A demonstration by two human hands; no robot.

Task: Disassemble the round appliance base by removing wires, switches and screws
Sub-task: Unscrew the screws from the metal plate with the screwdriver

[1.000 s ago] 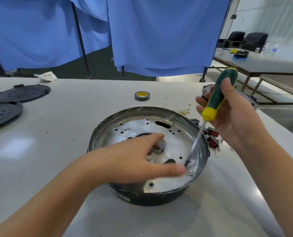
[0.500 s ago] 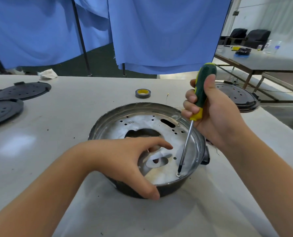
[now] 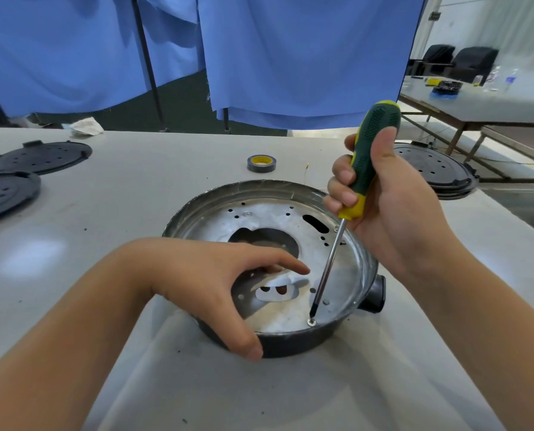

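The round appliance base sits upside down on the white table, a dark shell with a shiny metal plate full of holes inside. My left hand grips its near-left rim, thumb outside on the dark wall, fingers inside over the plate. My right hand holds a green and yellow screwdriver almost upright. Its tip rests on a screw at the near edge of the plate. A dark knob sticks out of the base's right side.
A roll of grey and yellow tape lies behind the base. Two black perforated discs lie at the far left, and a stack of similar discs at the right table edge. Blue curtains hang behind the table.
My right hand swung the screwdriver from a slant to nearly upright and set its tip on the near-edge screw. My left hand shifted from lying across the plate to gripping the near rim.
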